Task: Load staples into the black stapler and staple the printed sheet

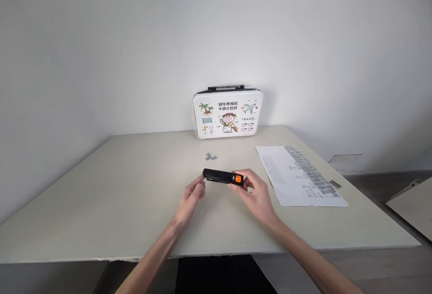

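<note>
A black stapler [221, 176] with an orange square piece at its right end is held level just above the table. My right hand [254, 193] grips that right end between thumb and fingers. My left hand [191, 197] is at the other end, its index fingertip touching or almost touching the stapler's left tip. The other fingers of that hand are curled in, and I see nothing inside them. Behind the stapler, several short grey staple strips [211, 157] lie on the table.
A white case [229, 125] with cartoon prints and a black handle stands against the wall. To the right, a white sheet of paper [283, 181] with a grey printed band lies on the pale table [101, 195]. One more grey strip [335, 184] is by the paper's right edge.
</note>
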A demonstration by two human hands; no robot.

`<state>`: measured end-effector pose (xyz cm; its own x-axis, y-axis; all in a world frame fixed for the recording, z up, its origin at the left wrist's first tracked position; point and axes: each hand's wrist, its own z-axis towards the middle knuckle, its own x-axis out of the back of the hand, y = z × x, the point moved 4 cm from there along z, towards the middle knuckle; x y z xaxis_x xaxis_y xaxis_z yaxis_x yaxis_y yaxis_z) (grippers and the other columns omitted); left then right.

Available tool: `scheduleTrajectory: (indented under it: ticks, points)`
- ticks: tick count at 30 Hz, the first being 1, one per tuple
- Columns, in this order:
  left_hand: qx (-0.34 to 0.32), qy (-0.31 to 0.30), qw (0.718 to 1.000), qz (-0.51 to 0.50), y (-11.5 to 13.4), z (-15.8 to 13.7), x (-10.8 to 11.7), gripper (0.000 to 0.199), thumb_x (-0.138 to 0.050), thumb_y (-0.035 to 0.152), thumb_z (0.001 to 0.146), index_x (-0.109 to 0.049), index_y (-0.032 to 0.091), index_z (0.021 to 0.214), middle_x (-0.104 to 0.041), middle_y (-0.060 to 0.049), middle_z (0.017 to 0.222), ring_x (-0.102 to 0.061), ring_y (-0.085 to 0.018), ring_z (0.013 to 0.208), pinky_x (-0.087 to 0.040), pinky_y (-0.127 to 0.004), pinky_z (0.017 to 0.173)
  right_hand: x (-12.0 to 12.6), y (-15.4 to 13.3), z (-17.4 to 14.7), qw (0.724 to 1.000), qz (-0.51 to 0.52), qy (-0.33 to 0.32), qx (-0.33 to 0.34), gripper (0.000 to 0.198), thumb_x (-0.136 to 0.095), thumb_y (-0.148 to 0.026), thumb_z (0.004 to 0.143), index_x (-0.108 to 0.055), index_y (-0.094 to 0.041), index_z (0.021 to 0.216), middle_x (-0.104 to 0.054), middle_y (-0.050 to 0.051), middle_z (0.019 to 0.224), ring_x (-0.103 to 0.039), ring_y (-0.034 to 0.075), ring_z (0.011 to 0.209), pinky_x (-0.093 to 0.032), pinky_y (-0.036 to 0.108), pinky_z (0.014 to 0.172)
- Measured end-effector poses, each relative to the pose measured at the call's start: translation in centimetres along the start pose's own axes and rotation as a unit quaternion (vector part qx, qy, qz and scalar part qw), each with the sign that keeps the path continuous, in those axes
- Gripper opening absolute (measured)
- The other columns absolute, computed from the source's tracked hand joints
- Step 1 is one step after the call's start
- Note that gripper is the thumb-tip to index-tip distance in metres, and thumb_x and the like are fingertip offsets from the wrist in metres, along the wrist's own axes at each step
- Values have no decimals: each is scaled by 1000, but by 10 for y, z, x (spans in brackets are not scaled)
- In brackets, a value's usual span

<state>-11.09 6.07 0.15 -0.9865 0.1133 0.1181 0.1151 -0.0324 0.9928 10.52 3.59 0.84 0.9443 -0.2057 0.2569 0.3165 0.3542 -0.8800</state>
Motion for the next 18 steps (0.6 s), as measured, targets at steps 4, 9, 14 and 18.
scheduleTrajectory:
  ticks: [4, 9, 14, 18]
  points:
    - [20, 10, 995, -97, -10, 4, -1, 30, -58, 25, 84, -68, 20, 112, -33, 5, 73, -30, -13, 64, -30, -28, 64, -14, 5, 8, 1000, 1, -5, -18, 37, -69, -55, 88, -69, -25, 110, -72, 4, 101, -56, 16, 69, -50, 30, 68]
    - [76, 77, 968, -224, -19, 9, 25, 41, -71, 26, 79, -67, 15, 118, -37, 6, 76, -33, -9, 62, -33, -24, 60, -28, 27, 30, 998, -14, -12, -65, 46, -70, -63, 84, -70, -26, 110, -69, 1, 84, -58, 18, 67, -49, 31, 67]
    - [100, 86, 944, -301, -18, 9, 46, 30, -78, 26, 74, -65, 13, 98, -35, 7, 71, -33, -7, 58, -33, -21, 54, -40, 46, 49, 995, -16, -26, -97, 49, -71, -65, 81, -70, -26, 110, -70, 0, 85, -61, 18, 65, -48, 30, 65]
    - [87, 87, 949, -290, -19, 11, 53, 28, -78, 29, 75, -64, 14, 94, -36, 7, 70, -32, -7, 56, -32, -21, 52, -37, 57, 52, 993, -23, -29, -108, 48, -72, -64, 81, -70, -27, 111, -66, -3, 75, -61, 19, 61, -46, 31, 65]
